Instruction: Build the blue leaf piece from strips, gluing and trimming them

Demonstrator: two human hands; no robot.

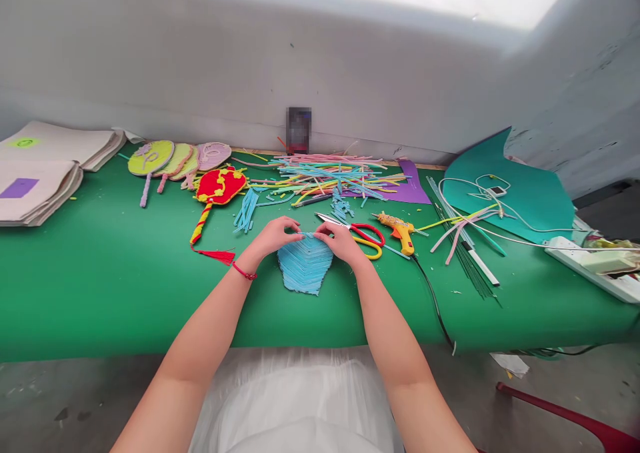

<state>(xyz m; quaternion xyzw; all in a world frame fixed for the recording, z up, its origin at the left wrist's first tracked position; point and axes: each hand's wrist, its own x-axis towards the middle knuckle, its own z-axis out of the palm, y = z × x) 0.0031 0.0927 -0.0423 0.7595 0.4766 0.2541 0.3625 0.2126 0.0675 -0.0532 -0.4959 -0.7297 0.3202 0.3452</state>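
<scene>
A light blue leaf-shaped piece [305, 266] made of fuzzy strips lies on the green table [100, 279] in front of me. My left hand [274, 235] has its fingers curled and pressed on the piece's top left edge. My right hand [339, 239] pinches the top right edge. Both hands meet near the piece's upper tip. A red cord bracelet circles my left wrist.
Red-and-yellow scissors [365, 236] and an orange glue gun [400, 230] lie just right of my hands. A heap of coloured strips [325, 176] sits behind. Finished fans [170, 159], a red fan [219, 187], cloth bags [40, 169], teal sheet [520, 193] and power strip [595, 263] surround.
</scene>
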